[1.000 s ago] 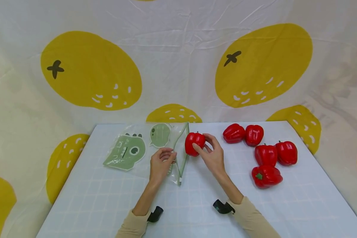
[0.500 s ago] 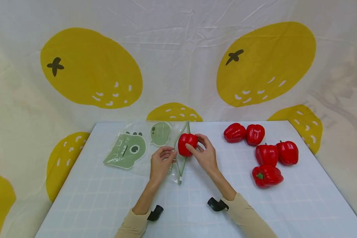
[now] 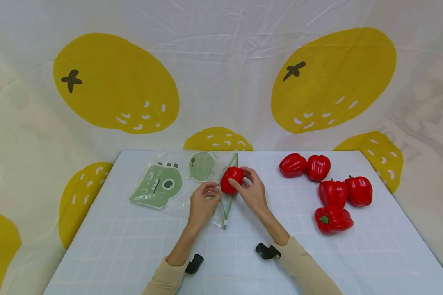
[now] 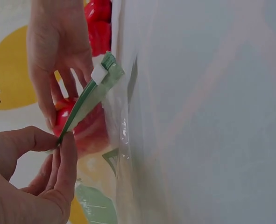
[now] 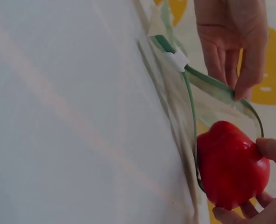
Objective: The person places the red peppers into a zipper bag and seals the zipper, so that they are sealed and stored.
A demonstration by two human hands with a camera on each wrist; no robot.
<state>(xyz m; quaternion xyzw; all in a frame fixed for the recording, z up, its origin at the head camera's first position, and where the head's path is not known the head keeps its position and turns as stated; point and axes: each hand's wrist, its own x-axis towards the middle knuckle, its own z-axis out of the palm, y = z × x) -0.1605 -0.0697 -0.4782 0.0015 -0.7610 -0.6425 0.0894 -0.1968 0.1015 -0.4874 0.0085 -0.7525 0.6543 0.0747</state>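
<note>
My right hand (image 3: 254,191) holds a red bell pepper (image 3: 230,181) between thumb and fingers at the mouth of a clear zip bag (image 3: 182,205). In the right wrist view the bag's green zip strips (image 5: 208,83) stand apart, and the pepper (image 5: 232,168) sits in the gap between them. My left hand (image 3: 204,203) pinches one strip of the zip with thumb and fingertips, seen close in the left wrist view. A white slider (image 4: 99,73) sits near the front end of the zip. Green cartoon prints (image 3: 161,186) mark the bag, which lies on the table.
Several more red bell peppers lie on the right of the table, two at the back (image 3: 293,165) and others nearer (image 3: 333,220). The white table (image 3: 133,254) meets a fruit-print cloth (image 3: 221,82) at its back edge.
My right hand has carried the bell pepper leftward from beside the bag into its mouth. The left hand keeps its pinch on the zip edge, almost in place.
</note>
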